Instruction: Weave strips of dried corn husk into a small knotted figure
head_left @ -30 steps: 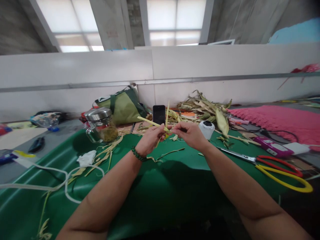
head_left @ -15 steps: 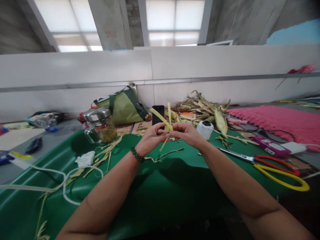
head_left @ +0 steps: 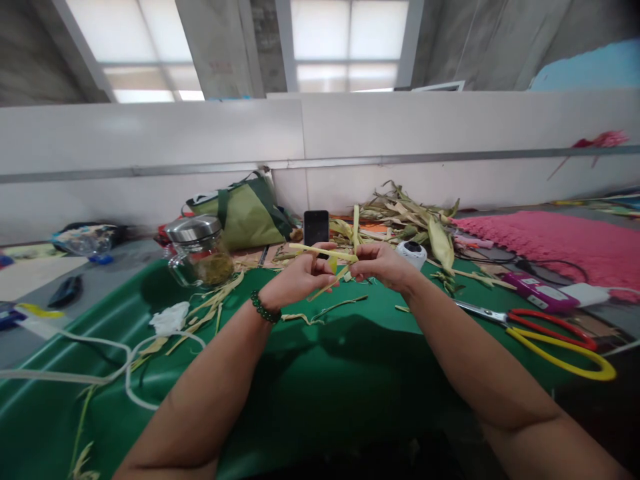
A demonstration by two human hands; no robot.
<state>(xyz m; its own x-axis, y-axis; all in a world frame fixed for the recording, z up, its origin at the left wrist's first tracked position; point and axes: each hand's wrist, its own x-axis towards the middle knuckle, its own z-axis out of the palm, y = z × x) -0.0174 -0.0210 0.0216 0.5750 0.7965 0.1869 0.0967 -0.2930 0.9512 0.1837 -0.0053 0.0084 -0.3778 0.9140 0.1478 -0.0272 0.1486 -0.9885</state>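
Above the green sheet (head_left: 387, 310): I am holding pale yellow strips (head_left: 340, 255) in the air between my hands, just below the phone (head_left: 317, 227) in my view.
Long strip: it is lying nearly level, its long axis running left to right, its free end pointing left.
Upright strip (head_left: 356, 225): it is pointing up from the joint, almost vertical.
Lower strip (head_left: 318, 293): it is slanting down to the left, past my left fingertips.
Right hand (head_left: 380, 265): my thumb and fingers are closing in a pinch on the joint.
Left hand (head_left: 300, 275): my fingers are half curling against the strips; whether they are gripping one, I cannot tell.
Surface: the sheet is carrying loose scraps (head_left: 213, 310) and the glass jar (head_left: 213, 263) on the left; the scissors (head_left: 500, 317) are lying open-handled on the right.
Room: a white partition (head_left: 200, 133) is standing behind the table, and windows (head_left: 349, 43) are glowing above it.
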